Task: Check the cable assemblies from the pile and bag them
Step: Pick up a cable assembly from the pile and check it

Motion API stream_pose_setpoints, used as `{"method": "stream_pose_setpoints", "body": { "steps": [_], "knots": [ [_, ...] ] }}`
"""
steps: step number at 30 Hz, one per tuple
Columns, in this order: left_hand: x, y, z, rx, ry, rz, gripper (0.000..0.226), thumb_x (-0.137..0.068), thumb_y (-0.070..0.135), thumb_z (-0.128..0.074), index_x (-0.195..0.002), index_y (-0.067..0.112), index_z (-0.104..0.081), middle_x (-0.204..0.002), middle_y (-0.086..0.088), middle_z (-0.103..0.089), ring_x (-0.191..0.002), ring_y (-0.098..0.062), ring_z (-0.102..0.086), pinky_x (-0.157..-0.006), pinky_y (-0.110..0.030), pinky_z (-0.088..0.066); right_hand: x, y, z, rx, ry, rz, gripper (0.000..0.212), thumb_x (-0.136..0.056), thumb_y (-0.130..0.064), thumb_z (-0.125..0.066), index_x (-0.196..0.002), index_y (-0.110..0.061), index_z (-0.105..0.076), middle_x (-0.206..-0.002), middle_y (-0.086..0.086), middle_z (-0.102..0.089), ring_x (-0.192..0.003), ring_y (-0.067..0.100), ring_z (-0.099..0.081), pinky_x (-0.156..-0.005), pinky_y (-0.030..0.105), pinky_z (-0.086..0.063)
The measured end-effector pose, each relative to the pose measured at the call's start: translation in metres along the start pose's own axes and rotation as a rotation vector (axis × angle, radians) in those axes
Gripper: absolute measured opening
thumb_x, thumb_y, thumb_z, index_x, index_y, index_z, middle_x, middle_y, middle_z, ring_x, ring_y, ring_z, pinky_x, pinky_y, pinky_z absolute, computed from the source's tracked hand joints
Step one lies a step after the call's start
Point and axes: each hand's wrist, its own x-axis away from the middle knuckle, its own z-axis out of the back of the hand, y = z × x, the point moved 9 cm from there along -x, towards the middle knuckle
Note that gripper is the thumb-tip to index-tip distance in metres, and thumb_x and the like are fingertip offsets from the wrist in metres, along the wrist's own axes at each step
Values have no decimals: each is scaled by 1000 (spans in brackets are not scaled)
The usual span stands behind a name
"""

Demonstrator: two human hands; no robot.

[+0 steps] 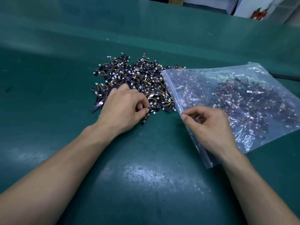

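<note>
A pile of cable assemblies (pixel 138 78), small dark strips with orange and yellow wires and white plugs, lies in the middle of the green mat (pixel 146 176). My left hand (pixel 125 109) rests at the pile's near edge, its curled fingers pinching one cable assembly (pixel 146 116). To the right lies a clear zip bag (pixel 235 101) with many assemblies inside. My right hand (pixel 209 125) pinches the bag's open edge near its zip strip.
The green mat covers the whole table and rises in a fold at the back. A dark cable (pixel 284 77) lies behind the bag at the right edge. Red objects (pixel 258 13) and white boxes stand beyond the table's far right corner.
</note>
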Motion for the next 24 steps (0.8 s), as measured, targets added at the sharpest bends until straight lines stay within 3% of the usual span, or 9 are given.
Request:
{"method": "stream_pose_setpoints", "body": {
  "steps": [7, 12, 15, 20, 24],
  "knots": [
    [2, 8, 11, 46, 119, -89, 7, -82, 30, -83, -87, 29, -78, -88, 11, -55, -90, -14, -39, -86, -43, -42, 2, -7, -5, -31, -20, 61, 19, -86, -20, -78, -76, -36, -73, -59, -27, -62, -46, 3, -46, -49, 10, -38],
    [7, 26, 23, 79, 223, -276, 5, -84, 26, -82, -87, 24, -78, -100, 7, -65, -93, -26, -52, -81, -49, -46, 5, -18, -5, -35, 0, 152, 17, -83, -22, -82, -87, -35, -72, -66, -29, -63, -45, 4, -45, -52, 7, -35],
    [13, 42, 19, 103, 183, -416, 4, -88, 28, -78, -89, 24, -77, -99, 12, -70, -92, -24, -57, -78, -52, -46, 8, -26, -8, -66, -9, 216, 19, -81, -30, -82, -97, -34, -73, -79, -25, -68, -45, 6, -45, -52, 10, -36],
    [18, 53, 9, 160, 104, -491, 6, -88, 27, -79, -90, 21, -77, -94, 11, -71, -88, -24, -58, -76, -51, -48, 11, -36, -10, -54, -33, 330, 1, -88, -21, -78, -88, -21, -79, -74, -22, -67, -53, 10, -51, -55, 15, -38],
    [19, 53, 8, 210, 68, -494, 6, -90, 23, -75, -94, 18, -76, -95, 9, -71, -88, -24, -58, -77, -50, -48, 10, -35, -7, -51, -20, 331, 4, -88, -21, -77, -85, -20, -78, -74, -19, -69, -53, 13, -54, -54, 18, -41]
  ]
}}
